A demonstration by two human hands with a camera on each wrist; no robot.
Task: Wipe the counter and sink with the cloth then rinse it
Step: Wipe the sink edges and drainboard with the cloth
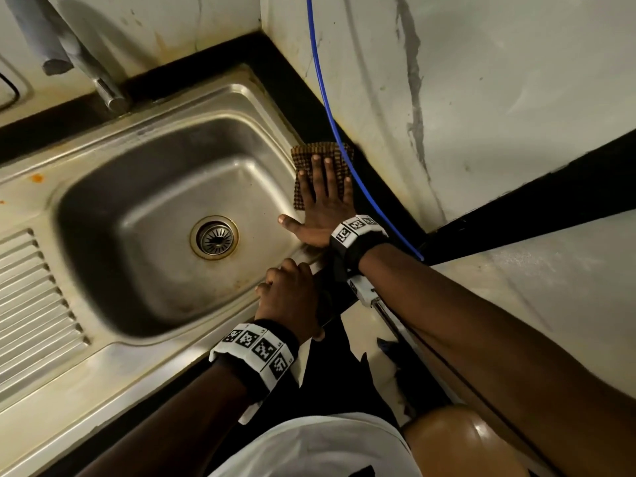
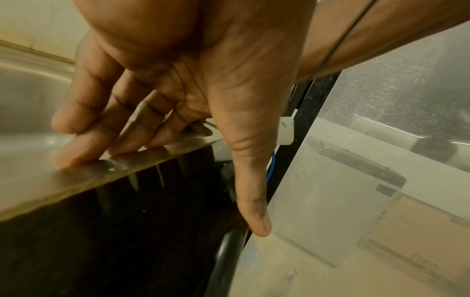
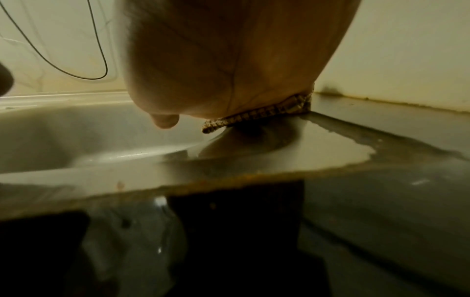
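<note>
A brown checked cloth (image 1: 321,156) lies on the right rim of the steel sink (image 1: 113,352), against the black counter strip (image 1: 296,94). My right hand (image 1: 323,197) lies flat on the cloth with straight, spread fingers, its thumb pointing out over the basin. The right wrist view shows the cloth's edge (image 3: 267,112) squeezed under the palm. My left hand (image 1: 287,294) rests on the sink's front right corner. Its fingers (image 2: 84,144) touch the rim and its thumb (image 2: 251,201) hangs down the dark counter front. It holds nothing.
The drain (image 1: 214,237) sits in the basin floor. A tap (image 1: 103,87) stands at the back left, and a ribbed drainboard (image 1: 31,297) lies to the left. A blue hose (image 1: 330,125) runs down the tiled wall just right of the cloth. A brown rounded object (image 1: 457,442) is below.
</note>
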